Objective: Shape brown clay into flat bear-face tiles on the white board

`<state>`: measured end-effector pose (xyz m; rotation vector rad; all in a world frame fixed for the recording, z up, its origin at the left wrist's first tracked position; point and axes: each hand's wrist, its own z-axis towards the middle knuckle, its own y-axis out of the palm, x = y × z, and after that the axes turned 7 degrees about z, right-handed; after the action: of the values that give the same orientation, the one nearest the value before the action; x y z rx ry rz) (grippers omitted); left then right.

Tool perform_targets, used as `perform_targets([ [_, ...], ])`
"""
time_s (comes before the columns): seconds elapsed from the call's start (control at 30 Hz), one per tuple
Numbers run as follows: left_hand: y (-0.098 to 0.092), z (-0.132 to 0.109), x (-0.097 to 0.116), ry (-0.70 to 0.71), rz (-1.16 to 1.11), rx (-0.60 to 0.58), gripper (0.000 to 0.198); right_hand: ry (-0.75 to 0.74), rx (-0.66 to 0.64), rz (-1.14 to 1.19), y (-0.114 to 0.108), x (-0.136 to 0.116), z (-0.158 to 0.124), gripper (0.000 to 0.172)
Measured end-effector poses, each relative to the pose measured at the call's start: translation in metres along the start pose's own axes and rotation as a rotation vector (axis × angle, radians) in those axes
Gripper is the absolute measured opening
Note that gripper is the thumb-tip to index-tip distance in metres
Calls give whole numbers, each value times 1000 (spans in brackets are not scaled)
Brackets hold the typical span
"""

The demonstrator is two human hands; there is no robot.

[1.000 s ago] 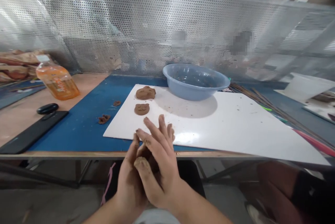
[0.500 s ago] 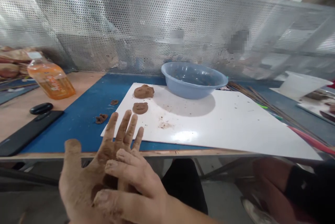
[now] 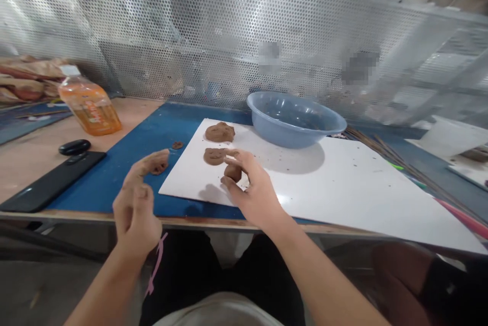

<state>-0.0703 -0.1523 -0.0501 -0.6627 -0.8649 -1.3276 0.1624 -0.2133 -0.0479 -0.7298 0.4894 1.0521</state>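
Brown clay ball [image 3: 234, 173] is pinched in the right hand [image 3: 256, 186] above the white board [image 3: 351, 194]; left of that board, the left hand [image 3: 137, 201] has an unclear grip, the juice bottle [image 3: 91, 107] illegible lettering.

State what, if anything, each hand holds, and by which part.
The right hand holds a rounded clay lump by its near and far sides, between thumb and fingers. Nothing shows in the left hand, though its palm is mostly hidden.
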Motion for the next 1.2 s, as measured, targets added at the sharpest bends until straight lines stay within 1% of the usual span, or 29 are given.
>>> perform_targets([
  [0.1,-12,-1,-13,171,260,-118,52,51,-102,-65,9,14,11,48],
  [0.17,-15,-2,-16,232,397,-193,40,62,-164,-109,18,17,14,45],
  [0.23,-16,-2,-19,265,498,-250,33,57,-208,-159,26,18,16,33],
  [0.3,-16,-2,-23,289,574,-295,32,45,-232,-213,29,16,16,19],
  [0.37,-15,-2,-26,309,636,-321,32,31,-235,-261,28,13,14,14],
  [0.4,-14,-1,-26,319,665,-329,33,26,-229,-281,26,11,13,17],
  [0.5,-9,4,-24,355,750,-365,34,19,-205,-333,17,6,11,35],
  [0.6,1,11,-18,411,832,-425,36,24,-208,-380,6,1,10,43],
  [0.67,6,14,-15,456,885,-460,37,44,-254,-420,-1,-4,8,49],
  [0.73,10,14,-15,506,926,-494,36,82,-352,-467,-5,-7,4,59],
  [0.8,11,10,-19,555,950,-528,36,116,-449,-493,-8,-9,-2,69],
  [0.87,9,7,-23,601,956,-554,38,128,-492,-495,-9,-9,-7,73],
  [0.93,7,4,-26,648,944,-561,36,120,-465,-469,-11,-8,-10,70],
  [1.0,5,4,-25,681,935,-536,34,118,-390,-423,-13,-7,-11,66],
  [1.1,6,4,-20,698,965,-504,41,151,-276,-403,-16,-4,-12,65],
  [1.13,6,4,-18,704,983,-514,42,165,-257,-417,-16,-3,-12,66],
  [1.2,6,4,-17,715,1009,-546,36,179,-256,-461,-15,-1,-14,69],
])
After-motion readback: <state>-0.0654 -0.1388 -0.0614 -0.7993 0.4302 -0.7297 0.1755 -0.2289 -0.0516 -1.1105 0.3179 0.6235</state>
